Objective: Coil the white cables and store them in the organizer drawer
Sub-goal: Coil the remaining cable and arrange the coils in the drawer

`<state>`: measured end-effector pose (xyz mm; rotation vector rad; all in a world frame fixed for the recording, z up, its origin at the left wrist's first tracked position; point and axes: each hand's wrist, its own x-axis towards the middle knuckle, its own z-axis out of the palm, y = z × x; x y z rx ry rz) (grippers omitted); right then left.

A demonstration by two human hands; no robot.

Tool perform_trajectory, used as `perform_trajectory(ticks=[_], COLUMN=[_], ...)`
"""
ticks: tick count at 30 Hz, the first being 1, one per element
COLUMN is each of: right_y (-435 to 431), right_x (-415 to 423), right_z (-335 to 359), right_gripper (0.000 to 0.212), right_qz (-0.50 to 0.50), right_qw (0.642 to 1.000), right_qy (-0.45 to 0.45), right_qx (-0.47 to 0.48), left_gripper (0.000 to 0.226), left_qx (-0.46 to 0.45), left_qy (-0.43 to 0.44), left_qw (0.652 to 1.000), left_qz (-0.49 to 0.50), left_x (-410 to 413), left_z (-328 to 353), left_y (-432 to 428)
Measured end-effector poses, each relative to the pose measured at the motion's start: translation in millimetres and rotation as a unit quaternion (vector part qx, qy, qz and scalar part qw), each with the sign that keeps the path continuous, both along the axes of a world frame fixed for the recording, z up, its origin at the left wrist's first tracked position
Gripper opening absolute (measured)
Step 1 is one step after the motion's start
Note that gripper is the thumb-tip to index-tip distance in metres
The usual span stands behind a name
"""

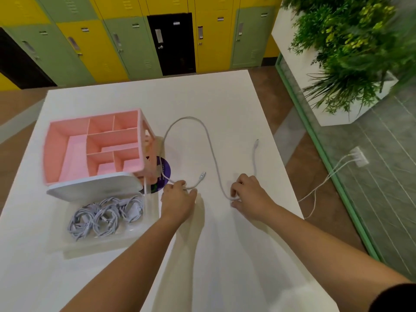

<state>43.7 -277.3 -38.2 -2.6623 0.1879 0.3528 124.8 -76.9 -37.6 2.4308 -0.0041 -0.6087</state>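
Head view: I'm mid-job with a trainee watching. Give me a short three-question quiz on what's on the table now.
1. True or false: the organizer has its drawer pushed shut.
2. Left hand and right hand: which grips the loose white cable? A only the left; B only the right; C both.
3. Fill in: the coiled cables lie in the ___.
Key: 1 false, it is pulled out; 2 C; 3 drawer.
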Motion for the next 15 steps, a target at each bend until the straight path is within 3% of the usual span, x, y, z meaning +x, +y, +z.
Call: perform_trajectory(ticks=[5, 8, 12, 15], right_y=[-2.8, -4.2, -11.7, -23.1], right_x=[-4.7, -6.8, -6.5, -3.0], right_z=[-6.3, -8.2, -7.4, 2.1], right_gripper=[0.017, 0.014, 0.014, 0.031], right_qz=[-0.022, -0.026, -0.029, -0.057], right_qw=[0.999, 0.998, 0.996, 0.987], right_qy=[-0.018, -0.026, -0.018, 0.005], right_qx=[0.04, 0.058, 0.082, 0.152], left_gripper=[0.025, 0.014, 0.023, 0.034], left_qx=[-0.11, -0.137, -0.216, -0.281], left_qy=[-0.093, -0.154, -0.169, -0.137], left_qw=[0.983, 0.972, 0.955, 0.944], left_qz=[0.114, 0.114, 0.111, 0.103], left_x=[-5.0, -5.4, -8.1, -13.6], left_z=[5.4, 9.3, 23.5, 39.8], left_y=[-6.0, -9.2, -13.8, -14.7])
